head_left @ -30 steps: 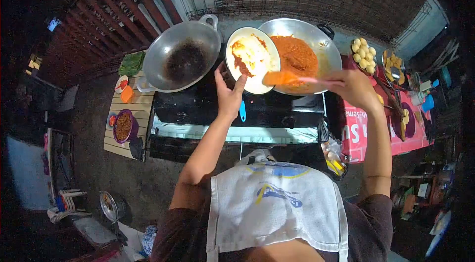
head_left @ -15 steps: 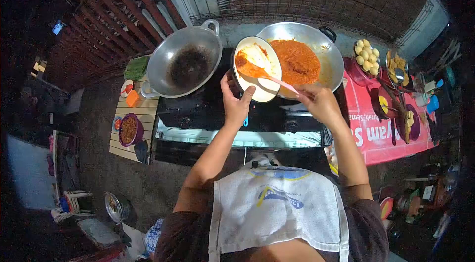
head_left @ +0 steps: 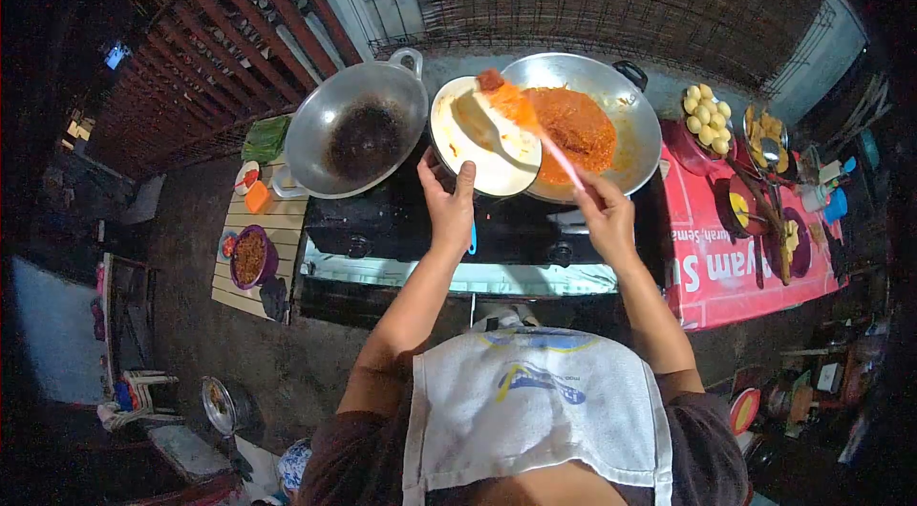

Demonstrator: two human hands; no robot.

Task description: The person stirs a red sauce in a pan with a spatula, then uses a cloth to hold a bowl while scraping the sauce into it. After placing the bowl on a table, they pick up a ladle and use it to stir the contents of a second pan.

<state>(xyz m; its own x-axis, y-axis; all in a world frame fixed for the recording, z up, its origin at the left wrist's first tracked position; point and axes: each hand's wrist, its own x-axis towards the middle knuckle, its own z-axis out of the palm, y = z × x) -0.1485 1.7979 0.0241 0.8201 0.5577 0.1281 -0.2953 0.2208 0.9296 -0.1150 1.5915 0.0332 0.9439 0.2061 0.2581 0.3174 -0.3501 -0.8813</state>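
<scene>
My left hand (head_left: 448, 205) grips a cream-coloured bowl (head_left: 468, 138) by its near edge, thumb over the rim. Orange-red smears mark the inside of the bowl. In my right hand (head_left: 605, 210) is the pink handle of a spoon (head_left: 563, 157). The spoon's orange-stained head, blurred by motion, is raised over the bowl's right side with a dark red lump of paste at its tip. Just right of the bowl, a large metal wok (head_left: 642, 129) holds thick orange-red sauce (head_left: 578, 129); the bowl overlaps its left edge.
An empty, dark-stained wok (head_left: 320, 124) sits left on the black stove (head_left: 411, 236). A slatted table (head_left: 231, 288) bears a purple bowl (head_left: 250, 258) and green leaves (head_left: 266, 138). At right, a red-covered table (head_left: 702, 301) carries peeled round items (head_left: 707, 114) and utensils.
The spoon has risen from inside the bowl, lifting a dark red lump. The bowl has shifted slightly left and shows less paste inside. My right hand has moved slightly down.
</scene>
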